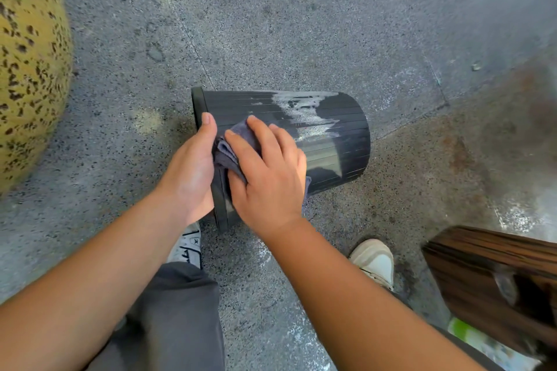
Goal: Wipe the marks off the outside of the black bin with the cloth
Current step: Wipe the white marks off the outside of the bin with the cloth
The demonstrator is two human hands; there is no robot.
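The black ribbed bin (337, 141) lies on its side on the speckled floor, rim to the left, base to the right. A whitish soapy smear (304, 111) covers its upper side. My left hand (190, 172) grips the bin's rim, thumb lying along the top. My right hand (268, 172) presses a folded grey-purple cloth (229, 150) flat against the bin's side near the rim, fingers spread over it. Most of the cloth is hidden under that hand.
A large yellow speckled pot (30, 75) stands at the left. A dark wooden piece of furniture (494, 283) sits at the lower right. My two white shoes (375, 259) and grey trousers (168, 319) are below the bin.
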